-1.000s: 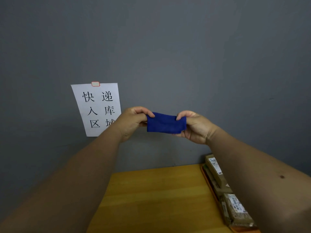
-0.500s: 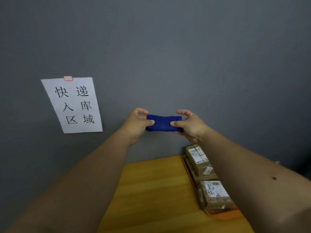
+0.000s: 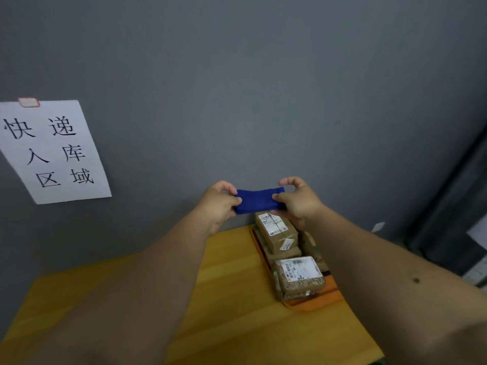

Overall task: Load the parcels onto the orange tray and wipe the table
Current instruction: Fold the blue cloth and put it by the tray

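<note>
I saw my left hand (image 3: 220,204) and right hand (image 3: 299,202) each pinching an end of the folded blue cloth (image 3: 259,200), held above the brown parcels (image 3: 288,255) stacked on the orange tray (image 3: 313,302).

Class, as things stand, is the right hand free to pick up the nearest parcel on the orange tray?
Probably not yet: the right hand pinches the blue cloth together with the left hand, above the nearest parcel.
</note>
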